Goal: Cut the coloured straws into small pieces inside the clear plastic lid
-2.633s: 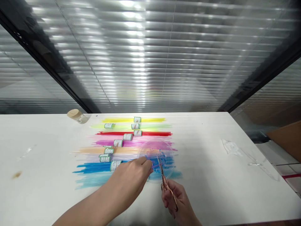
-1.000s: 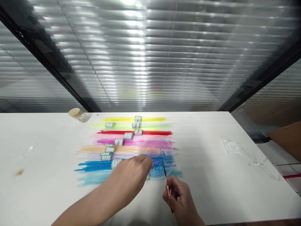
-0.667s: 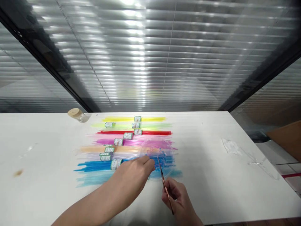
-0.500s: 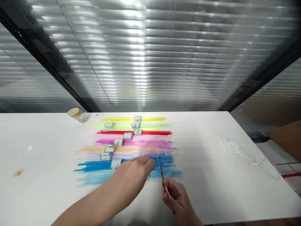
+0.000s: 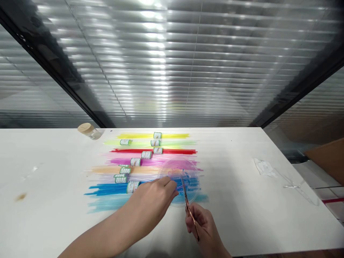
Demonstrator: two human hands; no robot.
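Observation:
Copper-coloured scissors point(image 5: 188, 209) are held in my right hand point(image 5: 201, 224), their blades pointing up over a clear round dish point(image 5: 179, 162). Small blue pieces point(image 5: 191, 181) lie in the dish. My left hand point(image 5: 161, 193) is pinched closed at the dish's left side, just left of the blades; what its fingertips hold is too small to make out. Under the dish and my left wrist run dark blue sticks point(image 5: 107, 189) and light blue sticks point(image 5: 106, 204). Red sticks point(image 5: 177, 151) and yellow sticks point(image 5: 172, 136) lie farther back, with other coloured bundles between.
A jar with a tan lid point(image 5: 90, 131) stands at the back left of the white table point(image 5: 233, 215). Crumpled clear plastic point(image 5: 264, 167) and a clear item point(image 5: 301, 191) lie at the right. A cardboard box point(image 5: 328, 161) is beyond the right edge.
The scissor blades have shifted slightly to the right and look closer together. My left hand has barely moved, its fingertips turned slightly.

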